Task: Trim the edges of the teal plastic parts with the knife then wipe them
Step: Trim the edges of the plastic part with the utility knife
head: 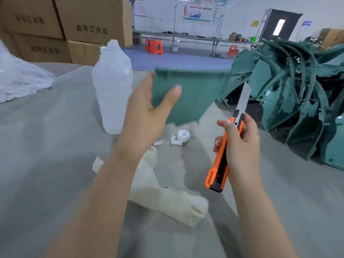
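Observation:
A flat teal plastic part [193,94] is held up above the grey work surface, blurred by motion. My left hand [149,116] grips its left edge, thumb across the front face. My right hand [240,140] grips an orange and black utility knife [223,151] with its long blade extended upward, the tip close to the part's right edge. A cream wiping cloth [167,200] lies crumpled on the surface below my arms.
A large heap of teal plastic parts [297,94] fills the right side. A translucent white bottle [111,86] stands left of the held part. A small white tape roll [181,136] lies beyond the cloth. Crumpled clear plastic [18,77] and cardboard boxes [65,25] are at the far left.

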### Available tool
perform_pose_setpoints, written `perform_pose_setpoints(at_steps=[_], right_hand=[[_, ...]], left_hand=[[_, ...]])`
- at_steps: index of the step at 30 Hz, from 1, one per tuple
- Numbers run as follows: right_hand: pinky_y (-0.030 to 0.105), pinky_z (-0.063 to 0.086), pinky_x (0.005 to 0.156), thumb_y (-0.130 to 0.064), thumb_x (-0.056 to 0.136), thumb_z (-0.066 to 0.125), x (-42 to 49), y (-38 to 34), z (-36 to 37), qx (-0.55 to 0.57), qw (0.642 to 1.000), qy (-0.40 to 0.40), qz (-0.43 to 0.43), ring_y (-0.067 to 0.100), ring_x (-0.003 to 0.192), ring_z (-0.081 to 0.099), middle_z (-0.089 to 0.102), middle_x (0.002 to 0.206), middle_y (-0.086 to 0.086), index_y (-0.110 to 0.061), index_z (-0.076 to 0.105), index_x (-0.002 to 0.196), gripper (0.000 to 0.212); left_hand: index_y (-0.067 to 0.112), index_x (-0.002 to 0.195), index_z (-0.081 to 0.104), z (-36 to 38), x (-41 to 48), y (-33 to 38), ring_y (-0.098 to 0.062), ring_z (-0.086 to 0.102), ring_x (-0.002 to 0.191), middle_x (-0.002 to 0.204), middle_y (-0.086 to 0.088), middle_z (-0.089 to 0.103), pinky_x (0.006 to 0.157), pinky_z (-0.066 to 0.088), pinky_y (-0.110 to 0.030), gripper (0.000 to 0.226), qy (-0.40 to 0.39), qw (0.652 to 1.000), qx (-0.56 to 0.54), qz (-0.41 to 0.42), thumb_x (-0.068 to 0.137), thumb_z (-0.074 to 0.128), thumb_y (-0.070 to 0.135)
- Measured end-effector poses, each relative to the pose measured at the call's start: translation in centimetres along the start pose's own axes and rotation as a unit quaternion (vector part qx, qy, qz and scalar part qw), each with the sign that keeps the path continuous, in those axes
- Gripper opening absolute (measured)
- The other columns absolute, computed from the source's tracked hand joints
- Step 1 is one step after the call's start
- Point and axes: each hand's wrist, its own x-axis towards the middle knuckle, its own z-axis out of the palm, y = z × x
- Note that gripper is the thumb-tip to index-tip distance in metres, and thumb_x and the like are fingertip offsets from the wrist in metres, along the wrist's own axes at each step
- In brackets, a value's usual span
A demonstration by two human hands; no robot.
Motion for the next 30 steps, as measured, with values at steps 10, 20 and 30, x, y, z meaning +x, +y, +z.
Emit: perform_pose_setpoints(at_steps=[10,20,30], right_hand=[[0.026,0.046,0.044,-0.022,0.099,0.050,-0.9,0.3,0.8,-0.060,0.990,-0.078,-0.098,0.015,0.044,0.048,0.049,0.067,-0.003,-0.056,0.035,0.130,0.048],[0.028,0.044,0.044,-0.021,0.099,0.052,-0.8,-0.1,0.6,0.003,0.995,-0.092,-0.036,0.017,0.044,0.047,0.054,0.070,0.000,-0.060,0.043,0.121,0.046],[0.029,0.044,0.044,-0.017,0.099,0.052,-0.8,-0.2,0.5,-0.004,0.994,-0.101,-0.048,0.018,0.044,0.046,0.051,0.069,0.002,-0.058,0.043,0.123,0.048]], left_hand=[[0.008,0.104,0.060,1.8,-4.4,-4.6,-0.030,0.064,0.080,0.088,-0.013,0.068,0.072,0.052,-0.049,0.042,0.043,0.988,0.144,-0.027,0.093,0.044,0.045],[0.010,0.099,0.062,0.8,-4.2,-4.2,-0.014,0.064,0.080,0.085,-0.003,0.068,0.072,0.053,-0.040,0.030,0.084,0.992,0.097,-0.023,0.095,0.049,0.036],[0.020,0.097,0.062,0.9,-4.3,-4.2,-0.010,0.064,0.078,0.082,0.002,0.067,0.072,0.054,-0.038,0.026,0.072,0.991,0.102,-0.049,0.092,0.049,0.042]])
